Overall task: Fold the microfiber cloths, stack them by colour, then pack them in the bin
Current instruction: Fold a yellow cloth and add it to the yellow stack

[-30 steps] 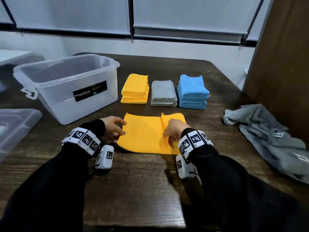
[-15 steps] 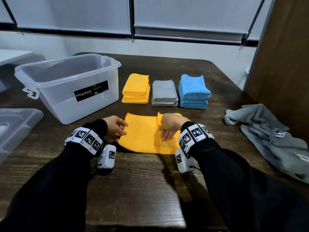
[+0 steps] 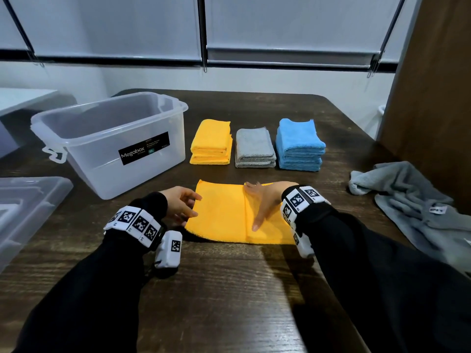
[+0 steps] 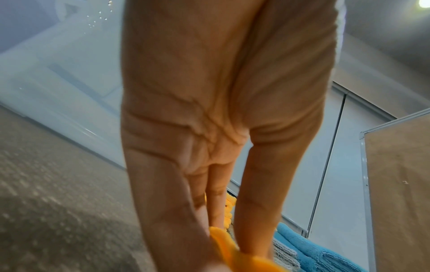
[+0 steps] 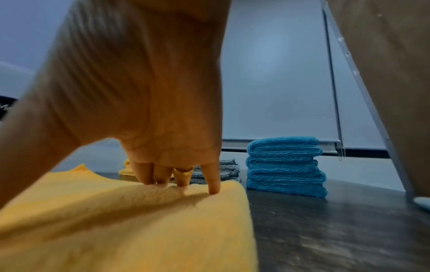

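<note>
A: Where is the cloth (image 3: 224,212)?

B: It lies flat on the table (image 3: 229,289), close to the person, in front of the three stacks. Its right part is folded over.

A: What are the hands doing?

B: The right hand (image 3: 265,200) lies flat with straight fingers and presses the folded flap. The left hand (image 3: 178,203) pinches the left edge.

A: Which way does the cloth point?

B: Its long side runs left to right. The fold line runs from near to far.

A: What could go wrong?

B: I think the flap could slip if the right hand lets go too soon. Then the edges would not line up. A hard pull by the left hand could bunch the soft cloth. A crooked fold may make the yellow stack (image 3: 211,146) lean, and it may fit badly in the bin (image 3: 107,149).
</note>
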`<state>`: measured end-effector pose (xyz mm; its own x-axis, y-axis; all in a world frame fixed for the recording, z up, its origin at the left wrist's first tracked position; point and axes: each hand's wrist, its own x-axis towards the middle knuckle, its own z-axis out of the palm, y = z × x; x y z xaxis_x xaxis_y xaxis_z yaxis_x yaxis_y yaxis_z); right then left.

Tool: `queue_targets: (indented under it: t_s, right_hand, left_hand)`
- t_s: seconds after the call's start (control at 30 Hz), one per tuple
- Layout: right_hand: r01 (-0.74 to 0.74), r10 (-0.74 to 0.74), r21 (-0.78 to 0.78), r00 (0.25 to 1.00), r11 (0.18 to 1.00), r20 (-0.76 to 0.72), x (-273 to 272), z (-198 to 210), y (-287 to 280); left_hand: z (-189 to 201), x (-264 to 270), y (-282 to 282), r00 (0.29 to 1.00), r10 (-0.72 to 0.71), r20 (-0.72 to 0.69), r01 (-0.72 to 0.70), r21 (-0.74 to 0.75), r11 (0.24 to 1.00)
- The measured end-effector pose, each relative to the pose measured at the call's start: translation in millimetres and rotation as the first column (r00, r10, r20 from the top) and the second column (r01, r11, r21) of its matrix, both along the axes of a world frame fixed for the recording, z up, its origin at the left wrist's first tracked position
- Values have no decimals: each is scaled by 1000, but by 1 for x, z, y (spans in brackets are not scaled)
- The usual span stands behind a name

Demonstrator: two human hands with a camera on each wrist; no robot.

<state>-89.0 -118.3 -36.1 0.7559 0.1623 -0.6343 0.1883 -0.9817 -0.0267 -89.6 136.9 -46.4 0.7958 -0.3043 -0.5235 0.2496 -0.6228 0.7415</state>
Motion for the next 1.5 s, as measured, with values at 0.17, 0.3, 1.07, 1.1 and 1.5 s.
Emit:
queue_targets:
  t_s: [0.17, 0.3, 1.07, 1.1, 1.5]
  right_hand:
    - [-39, 39, -8, 999, 999, -11, 5, -18, -2]
    - [-41, 42, 22, 999, 999, -10, 4, -20, -5]
    - [572, -758, 791, 609, 217, -233, -2, -5, -82]
    - [560, -750, 768, 641, 310, -165, -2, -8, -83]
    - [428, -698, 749, 714, 506, 64, 7, -21, -93]
  left_hand:
    - [3, -2, -4, 997, -26, 77, 25, 12, 1000]
    - [15, -4, -17, 987, 41, 156, -28, -88, 996]
    - [13, -40, -185, 933, -164, 319, 157, 49, 986]
    - [10, -43, -186, 935, -181, 306, 169, 66, 984]
    - [12, -81, -196, 656, -664, 359, 494, 461, 738]
